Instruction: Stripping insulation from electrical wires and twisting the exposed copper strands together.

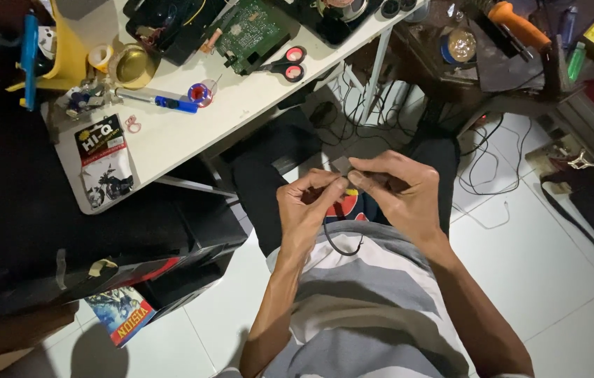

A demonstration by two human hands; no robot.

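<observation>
Wire point(342, 246), thin and black, loops down from between both hands above the person's lap. Left hand point(309, 208) has its grip pinched on a small yellow-tipped piece point(342, 190), and right hand point(398, 190) pinches the same spot from the other side, fingertips touching; what the piece is looks unclear, maybe a connector. Scissors point(288, 63) and a circuit board point(249, 31) lie on the white tabletop point(192, 136) beyond.
</observation>
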